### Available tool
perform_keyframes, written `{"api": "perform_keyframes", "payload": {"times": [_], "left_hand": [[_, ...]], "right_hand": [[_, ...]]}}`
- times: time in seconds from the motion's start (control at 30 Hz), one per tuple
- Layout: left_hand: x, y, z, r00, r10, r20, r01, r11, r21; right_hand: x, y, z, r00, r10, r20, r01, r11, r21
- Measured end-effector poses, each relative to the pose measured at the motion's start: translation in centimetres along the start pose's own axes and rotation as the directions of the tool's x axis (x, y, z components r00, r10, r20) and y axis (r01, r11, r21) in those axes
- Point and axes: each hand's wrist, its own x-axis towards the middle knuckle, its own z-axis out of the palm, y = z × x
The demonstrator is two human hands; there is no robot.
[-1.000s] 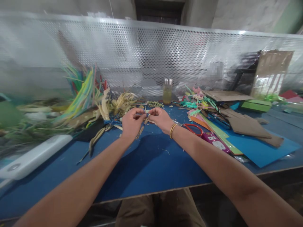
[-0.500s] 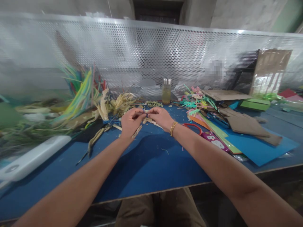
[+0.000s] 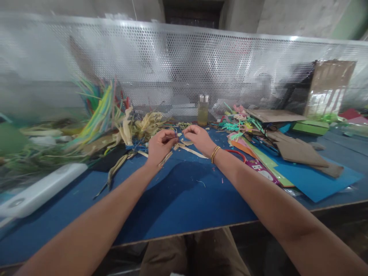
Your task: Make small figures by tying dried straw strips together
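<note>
My left hand (image 3: 161,147) is closed in a pinch near the middle of the blue table. A small bluish bit shows at its fingertips, too small to name. A pale dried husk strip (image 3: 165,159) sticks out below the palm; whether the hand grips it I cannot tell. Just to the right, apart from the left, my right hand (image 3: 198,137) has thumb and forefinger drawn together, with a gold bracelet (image 3: 214,154) at the wrist. What those fingers hold, if anything, is too small to make out. Beneath and between both hands lie cut husk strips (image 3: 193,151).
Dried husks (image 3: 149,124) and coloured strips (image 3: 99,115) are heaped at left, behind a white elongated device (image 3: 46,189). A lidded glass jar (image 3: 202,113) stands at the back. To the right lie red-handled scissors (image 3: 237,154), coloured paper (image 3: 313,180) and cardboard (image 3: 301,149). Perforated metal sheeting (image 3: 178,61) closes the back.
My right hand has moved a little right and up, parting from the left hand's fingertips. The left hand has stayed nearly in place, and more of the husk strips now shows between them.
</note>
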Motion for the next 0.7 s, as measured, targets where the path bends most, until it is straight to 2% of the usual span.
{"api": "perform_keyframes", "payload": {"times": [0.1,0.2,0.33,0.43,0.53,0.7], "left_hand": [[0.16,-0.19,-0.12,1.000,0.011,-0.002,-0.011,1.000,-0.016],[0.27,-0.35,-0.21,1.000,0.003,-0.013,-0.003,1.000,-0.013],[0.41,-0.71,-0.35,1.000,0.007,0.003,-0.007,1.000,-0.006],[0.54,-0.97,-0.46,1.000,0.006,0.004,-0.005,1.000,-0.002],[0.60,-0.99,-0.53,1.000,0.011,-0.008,-0.011,1.000,0.015],[0.53,-0.63,-0.48,0.998,0.059,-0.027,-0.058,0.997,0.040]], "right_hand": [[-0.11,-0.24,-0.35,0.999,-0.029,0.046,0.032,0.997,-0.065],[-0.31,-0.24,-0.44,0.990,-0.121,0.078,0.133,0.977,-0.168],[-0.41,-0.07,-0.36,0.966,-0.254,0.051,0.258,0.917,-0.303],[-0.46,-0.20,-0.33,0.945,-0.316,0.087,0.324,0.860,-0.393],[-0.53,-0.41,-0.19,0.945,-0.312,0.100,0.325,0.856,-0.403],[-0.68,-0.31,0.34,0.983,-0.179,0.033,0.182,0.960,-0.212]]}}
